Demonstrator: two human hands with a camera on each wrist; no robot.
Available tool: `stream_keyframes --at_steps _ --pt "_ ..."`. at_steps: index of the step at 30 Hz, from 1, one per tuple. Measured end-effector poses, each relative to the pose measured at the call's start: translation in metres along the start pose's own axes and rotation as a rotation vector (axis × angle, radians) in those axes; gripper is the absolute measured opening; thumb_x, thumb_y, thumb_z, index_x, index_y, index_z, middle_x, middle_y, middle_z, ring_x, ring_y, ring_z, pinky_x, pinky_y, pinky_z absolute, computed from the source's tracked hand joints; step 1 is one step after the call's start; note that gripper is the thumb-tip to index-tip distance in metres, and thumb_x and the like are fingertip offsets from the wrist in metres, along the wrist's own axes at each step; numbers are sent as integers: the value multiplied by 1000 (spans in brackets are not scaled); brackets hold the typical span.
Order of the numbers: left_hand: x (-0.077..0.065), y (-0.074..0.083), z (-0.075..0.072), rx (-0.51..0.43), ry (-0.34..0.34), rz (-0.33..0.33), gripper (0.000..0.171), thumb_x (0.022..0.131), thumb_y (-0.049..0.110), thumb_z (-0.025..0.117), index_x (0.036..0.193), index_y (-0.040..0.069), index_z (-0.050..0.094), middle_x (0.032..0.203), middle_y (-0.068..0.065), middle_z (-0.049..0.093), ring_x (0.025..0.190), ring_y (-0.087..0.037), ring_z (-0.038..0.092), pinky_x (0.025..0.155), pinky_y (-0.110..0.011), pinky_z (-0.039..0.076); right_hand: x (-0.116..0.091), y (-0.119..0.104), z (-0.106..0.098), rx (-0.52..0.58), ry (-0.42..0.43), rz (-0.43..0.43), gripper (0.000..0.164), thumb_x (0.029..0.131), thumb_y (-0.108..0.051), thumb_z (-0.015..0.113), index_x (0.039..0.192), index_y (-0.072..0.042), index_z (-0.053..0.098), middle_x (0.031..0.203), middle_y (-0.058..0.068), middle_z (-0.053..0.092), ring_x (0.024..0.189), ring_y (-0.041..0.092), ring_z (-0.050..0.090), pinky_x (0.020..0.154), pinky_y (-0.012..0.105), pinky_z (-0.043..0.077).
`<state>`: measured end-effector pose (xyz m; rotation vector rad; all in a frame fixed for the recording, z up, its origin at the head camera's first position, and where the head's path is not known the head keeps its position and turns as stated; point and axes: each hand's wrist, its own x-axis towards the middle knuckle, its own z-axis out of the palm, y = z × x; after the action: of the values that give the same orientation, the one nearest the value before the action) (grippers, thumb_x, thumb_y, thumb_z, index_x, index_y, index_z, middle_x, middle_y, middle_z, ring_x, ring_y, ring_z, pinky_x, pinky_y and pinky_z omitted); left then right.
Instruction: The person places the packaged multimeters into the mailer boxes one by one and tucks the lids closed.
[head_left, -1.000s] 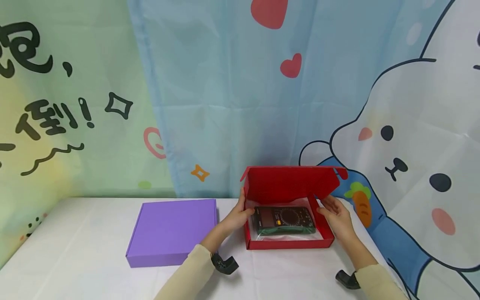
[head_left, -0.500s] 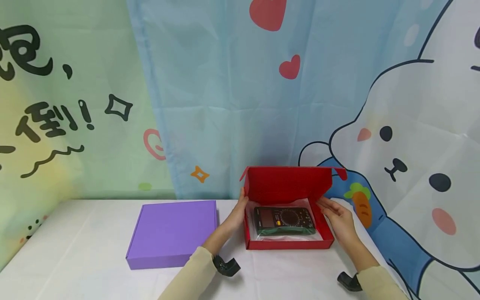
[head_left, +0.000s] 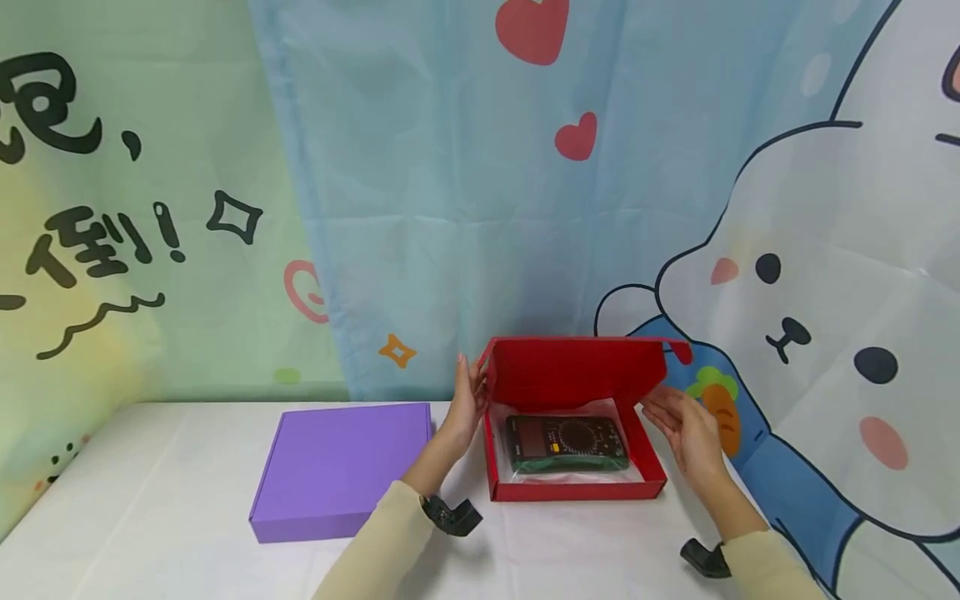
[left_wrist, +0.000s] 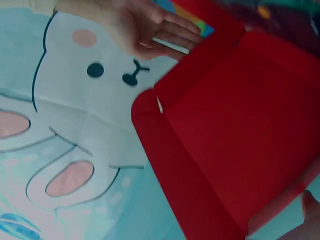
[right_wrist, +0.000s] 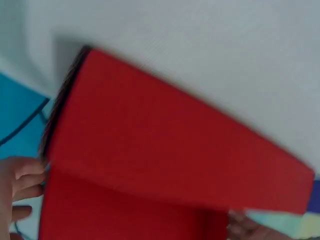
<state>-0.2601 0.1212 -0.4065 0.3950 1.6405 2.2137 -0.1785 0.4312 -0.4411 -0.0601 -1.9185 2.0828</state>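
Observation:
A red cardboard box [head_left: 577, 492] stands on the table, its lid [head_left: 585, 367] raised at the back. Inside, on white wrapping, lies a black digital multimeter [head_left: 567, 442] with a green edge, in clear plastic. My left hand [head_left: 463, 412] is at the lid's left side, fingers pointing up and fairly straight. The left wrist view shows the inside of the lid, with the left hand's thumb [left_wrist: 311, 207] close by its edge. My right hand [head_left: 690, 433] is beside the box's right wall, its fingers loosely extended toward the lid's right side.
A closed purple box [head_left: 341, 471] lies to the left of the red box. Behind the white table [head_left: 150, 500] hangs a printed cloth [head_left: 450, 167] with hearts and a cartoon animal. A black camera mount sits on each wrist.
My left hand has risen from the box's left wall to the side of the lid, its thumb leaving the inside. My right hand has let go of the right wall and shifted slightly outward.

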Motion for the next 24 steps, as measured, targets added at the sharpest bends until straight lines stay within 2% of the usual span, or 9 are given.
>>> stream_keyframes --at_steps 2,4,7,11,14,17,20,22,24 --pt "1 6 -1 20 -25 -13 73 95 57 6 148 9 22 151 -17 25 139 -35 25 115 -51 18 -1 -21 3 96 -48 43 46 99 -40 38 137 -16 41 110 -11 65 97 9 66 82 22 53" --pt "2 11 -2 36 -44 -35 72 95 56 8 148 9 20 152 -17 24 138 -37 25 114 -53 19 -3 -45 8 126 -90 100 53 99 -44 33 145 -18 26 110 -11 63 95 11 67 81 25 55" --pt "3 17 -1 50 -33 -88 69 95 54 18 146 7 24 150 -18 28 135 -37 32 113 -52 23 -2 -70 11 95 -162 125 62 99 -49 23 151 -20 5 117 -11 54 99 9 63 81 26 55" --pt "2 23 2 87 35 -143 61 94 50 31 132 5 45 127 -12 51 108 -25 55 104 -45 36 1 -87 12 46 -194 39 56 99 -48 18 150 -24 15 127 -10 47 104 6 58 85 21 52" --pt "-1 26 3 107 69 -159 53 94 50 34 116 6 55 101 0 59 88 -13 53 94 -39 41 3 -91 14 47 -205 -4 52 101 -45 19 147 -23 28 132 -10 48 109 5 52 88 18 48" --pt "-3 24 2 94 72 -162 45 94 49 36 103 11 57 83 7 55 80 -11 47 86 -33 40 3 -89 17 13 -203 13 53 101 -44 21 144 -16 35 133 -10 48 114 7 45 88 17 47" --pt "-4 20 2 100 54 -152 42 94 47 36 104 11 55 80 8 52 78 -11 45 83 -32 39 1 -85 19 -20 -181 48 54 101 -43 25 140 -10 40 130 -11 50 114 6 47 88 15 48" --pt "-5 17 2 117 32 -143 44 95 45 36 113 9 53 89 5 54 83 -11 46 88 -35 40 -2 -82 21 -12 -170 60 53 101 -42 28 139 -7 42 127 -12 53 113 5 49 87 15 49" --pt "-5 15 3 138 10 -132 49 94 41 37 126 6 48 106 -1 55 95 -13 48 97 -41 39 -5 -78 21 -1 -156 65 50 100 -40 31 136 -9 46 123 -13 56 111 4 52 86 15 50"
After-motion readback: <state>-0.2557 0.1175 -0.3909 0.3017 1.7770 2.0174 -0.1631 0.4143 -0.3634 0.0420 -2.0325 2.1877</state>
